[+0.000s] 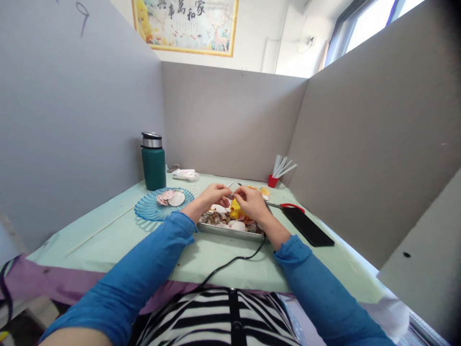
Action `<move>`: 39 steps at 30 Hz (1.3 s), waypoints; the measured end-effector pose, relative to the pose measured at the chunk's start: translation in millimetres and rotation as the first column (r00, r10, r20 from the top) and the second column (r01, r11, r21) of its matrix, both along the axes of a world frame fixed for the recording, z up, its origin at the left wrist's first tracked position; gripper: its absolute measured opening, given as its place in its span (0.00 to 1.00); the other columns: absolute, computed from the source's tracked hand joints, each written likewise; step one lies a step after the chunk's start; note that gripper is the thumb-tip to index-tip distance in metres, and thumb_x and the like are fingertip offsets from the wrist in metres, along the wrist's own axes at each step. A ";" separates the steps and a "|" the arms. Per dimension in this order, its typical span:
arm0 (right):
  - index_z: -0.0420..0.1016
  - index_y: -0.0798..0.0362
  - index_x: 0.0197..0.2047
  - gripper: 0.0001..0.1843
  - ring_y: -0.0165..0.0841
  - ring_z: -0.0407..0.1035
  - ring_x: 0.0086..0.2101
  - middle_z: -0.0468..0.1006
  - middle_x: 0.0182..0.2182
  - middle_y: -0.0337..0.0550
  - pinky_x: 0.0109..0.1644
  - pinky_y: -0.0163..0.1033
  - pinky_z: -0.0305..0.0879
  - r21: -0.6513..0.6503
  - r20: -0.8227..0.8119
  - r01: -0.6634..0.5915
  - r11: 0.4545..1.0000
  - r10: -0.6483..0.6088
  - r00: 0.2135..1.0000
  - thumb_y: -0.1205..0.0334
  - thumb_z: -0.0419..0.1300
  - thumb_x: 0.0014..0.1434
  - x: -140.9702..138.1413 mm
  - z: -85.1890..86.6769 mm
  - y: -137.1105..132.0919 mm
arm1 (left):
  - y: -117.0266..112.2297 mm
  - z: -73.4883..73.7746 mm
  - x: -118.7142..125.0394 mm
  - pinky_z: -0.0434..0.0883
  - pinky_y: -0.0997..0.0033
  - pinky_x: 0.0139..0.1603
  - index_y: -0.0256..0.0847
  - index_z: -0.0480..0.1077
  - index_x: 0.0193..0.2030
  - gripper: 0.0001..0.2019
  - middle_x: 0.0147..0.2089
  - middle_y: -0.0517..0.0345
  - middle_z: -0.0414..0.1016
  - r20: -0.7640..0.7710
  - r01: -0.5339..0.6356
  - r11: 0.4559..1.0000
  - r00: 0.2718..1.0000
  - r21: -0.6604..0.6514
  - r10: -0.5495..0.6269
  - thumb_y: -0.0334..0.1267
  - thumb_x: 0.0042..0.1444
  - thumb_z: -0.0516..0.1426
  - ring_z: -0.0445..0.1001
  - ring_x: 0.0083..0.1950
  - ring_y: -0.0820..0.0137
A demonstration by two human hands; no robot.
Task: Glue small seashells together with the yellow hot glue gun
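Above the metal tray (230, 232), my left hand (217, 193) and my right hand (251, 201) meet with fingertips pinched together. Both are closed around something too small to make out. In the tray lie white and brownish seashells (237, 225), several of them partly covered by my hands. Beneath my right hand shows part of a yellow tool (236, 209), perhaps a glue gun; the rest is hidden. A black cord (230, 262) runs from the tray's right front corner toward me.
Left of the tray sits a blue scalloped plate (144, 206) holding shells (176, 199), with a green bottle (154, 166) behind. Scissors with red handles (293, 206) and a black phone (308, 227) lie right. A red cup (272, 181) holds white sticks. Grey partitions (234, 120) enclose the table.
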State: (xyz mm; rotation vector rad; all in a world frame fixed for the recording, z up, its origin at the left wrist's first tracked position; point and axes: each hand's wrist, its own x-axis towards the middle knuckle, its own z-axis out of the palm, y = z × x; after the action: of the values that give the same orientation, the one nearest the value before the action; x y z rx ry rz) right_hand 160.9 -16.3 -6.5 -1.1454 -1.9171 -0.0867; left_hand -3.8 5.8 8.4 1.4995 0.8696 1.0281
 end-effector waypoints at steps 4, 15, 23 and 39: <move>0.76 0.52 0.32 0.07 0.30 0.69 0.28 0.79 0.28 0.38 0.32 0.33 0.57 -0.011 -0.013 0.014 1.000 -0.014 1.000 0.64 0.56 0.56 0.9 -1.0 1.0 | 2.0 -1.8 -0.1 0.73 0.71 0.26 0.34 0.68 0.32 0.16 0.31 0.52 0.77 -0.012 0.019 1.000 1.000 -0.005 -0.019 0.44 0.46 0.65 0.72 0.21 0.76; 0.76 0.52 0.33 0.10 0.30 0.69 0.27 0.79 0.28 0.39 0.31 0.33 0.56 -0.013 -0.008 0.047 0.999 -0.047 0.999 0.60 0.55 0.58 0.5 -0.9 0.7 | 1.6 -2.3 -1.7 0.73 0.72 0.27 0.36 0.68 0.37 0.17 0.32 0.54 0.77 -0.007 0.073 0.997 0.997 0.003 -0.073 0.48 0.51 0.63 0.72 0.22 0.76; 0.77 0.52 0.33 0.10 0.30 0.68 0.27 0.79 0.27 0.40 0.31 0.33 0.56 -0.009 -0.012 0.061 0.998 -0.061 0.998 0.60 0.55 0.58 1.2 -1.1 1.3 | 4.0 -5.2 -3.2 0.72 0.72 0.28 0.35 0.69 0.39 0.24 0.33 0.53 0.78 -0.037 0.101 0.994 0.994 0.029 -0.100 0.53 0.43 0.66 0.72 0.22 0.76; 0.76 0.52 0.32 0.10 0.30 0.68 0.26 0.78 0.27 0.39 0.31 0.33 0.56 -0.024 -0.010 0.070 0.997 -0.070 0.997 0.60 0.54 0.58 0.6 0.0 -0.3 | -2.2 -2.1 -1.9 0.70 0.73 0.27 0.35 0.70 0.38 0.25 0.31 0.52 0.78 -0.101 0.097 0.994 0.991 0.054 -0.092 0.55 0.42 0.65 0.72 0.21 0.75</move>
State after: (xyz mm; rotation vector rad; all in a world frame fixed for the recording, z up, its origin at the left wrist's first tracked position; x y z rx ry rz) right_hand 161.4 -16.6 -6.5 -1.2268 -1.8728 -0.0960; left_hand -5.8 3.6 6.3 1.6372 0.8349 0.9235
